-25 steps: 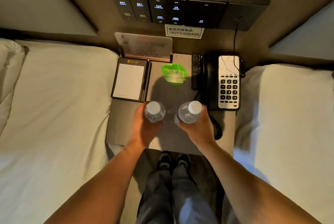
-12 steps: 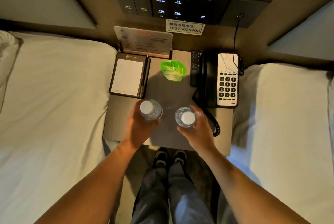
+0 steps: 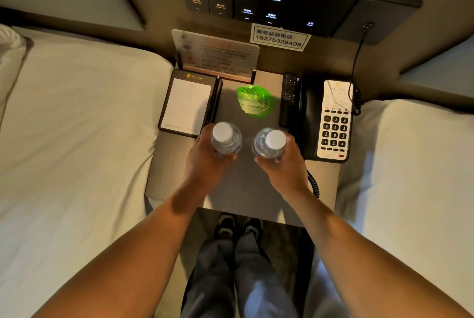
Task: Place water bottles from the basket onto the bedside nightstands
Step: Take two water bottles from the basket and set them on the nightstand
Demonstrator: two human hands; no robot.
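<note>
I look straight down on a grey nightstand (image 3: 241, 189) between two beds. My left hand (image 3: 205, 164) grips a clear water bottle with a white cap (image 3: 225, 138), upright over the middle of the top. My right hand (image 3: 284, 169) grips a second clear bottle (image 3: 270, 142), also white-capped, just to the right of the first. The two bottles stand side by side, a small gap between them. Whether their bases touch the nightstand is hidden by my hands. No basket is in view.
A notepad holder with a pen (image 3: 188, 103) lies at the back left, a green leaf card (image 3: 255, 102) in the middle, a remote (image 3: 288, 97) and a telephone (image 3: 331, 120) with a coiled cord on the right. A sign stand (image 3: 215, 55) backs them. White beds (image 3: 71, 138) flank both sides.
Both hands have carried the bottles farther back over the nightstand, toward the leaf card. The bottles are closer together than half a second ago.
</note>
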